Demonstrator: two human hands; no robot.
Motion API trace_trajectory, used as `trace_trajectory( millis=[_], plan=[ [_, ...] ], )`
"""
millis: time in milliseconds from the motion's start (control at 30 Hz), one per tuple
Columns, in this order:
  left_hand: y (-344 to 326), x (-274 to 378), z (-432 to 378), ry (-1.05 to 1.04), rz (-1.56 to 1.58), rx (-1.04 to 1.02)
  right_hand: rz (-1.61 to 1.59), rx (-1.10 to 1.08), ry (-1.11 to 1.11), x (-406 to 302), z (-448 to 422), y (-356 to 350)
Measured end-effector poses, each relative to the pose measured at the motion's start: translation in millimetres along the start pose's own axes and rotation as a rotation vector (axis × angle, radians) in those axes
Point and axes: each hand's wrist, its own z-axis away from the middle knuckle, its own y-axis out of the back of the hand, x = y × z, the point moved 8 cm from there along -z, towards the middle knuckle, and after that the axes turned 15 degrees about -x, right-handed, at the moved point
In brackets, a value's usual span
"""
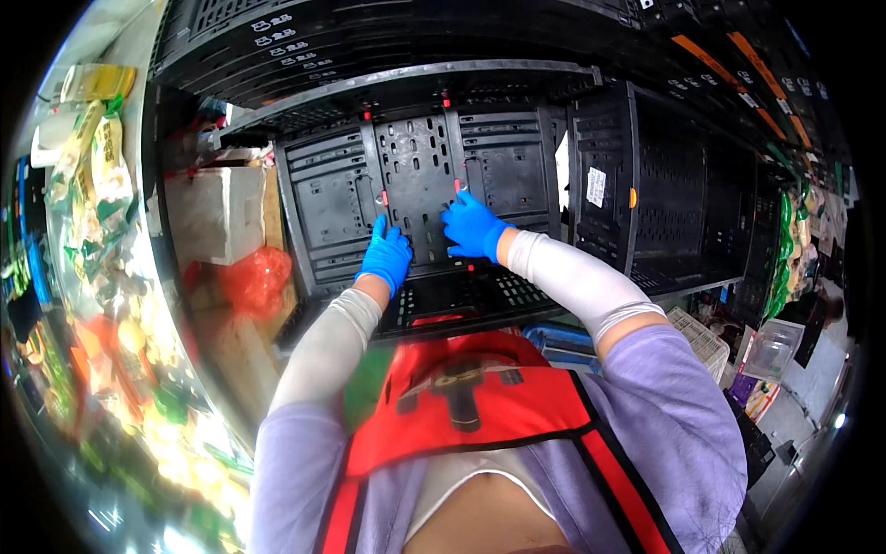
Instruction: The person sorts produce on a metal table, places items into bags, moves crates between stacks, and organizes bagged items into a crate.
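Note:
A black plastic folding crate (412, 156) lies before me with its slotted inner panels facing up. My left hand (386, 256), in a blue glove, is over the lower middle of the panels, its fingers pointing at a red latch (385, 199). Beside a second red latch (457, 185) is my right hand (476, 227), also gloved in blue, with its fingers spread and slightly bent. Neither hand holds anything visible; whether the fingertips touch the panels, I cannot tell.
Stacked black crates (297, 52) rise behind. Another black crate (668, 187) stands open at the right. On the left are a white foam box (218, 208), a red plastic bag (259, 280) and a counter of bagged produce (104, 166). A blue crate (564, 346) sits low near me.

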Motion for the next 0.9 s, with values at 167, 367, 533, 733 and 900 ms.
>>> trace_trajectory(
  millis=[167,367,533,733,900],
  plan=[
    [15.5,-0.1,5.4,-0.01,-0.042,-0.055,0.191,0.002,-0.03,-8.6,12.3,2.4],
    [44.3,-44.5,90.3,0.072,0.198,0.13,0.022,0.199,-0.213,38.8,122.9,56.1],
    [-4.9,-148.9,215.8,0.465,0.254,0.434,-0.052,0.297,-0.492,80.5,218.9,57.8],
    [16.2,-160.4,230.9,0.717,0.394,0.644,-0.031,0.274,-0.578,103.5,187.5,59.4],
    [-26.1,-194.2,223.8,0.683,1.177,0.664,0.012,0.3,-0.567,126.6,192.9,34.4]
  ],
)
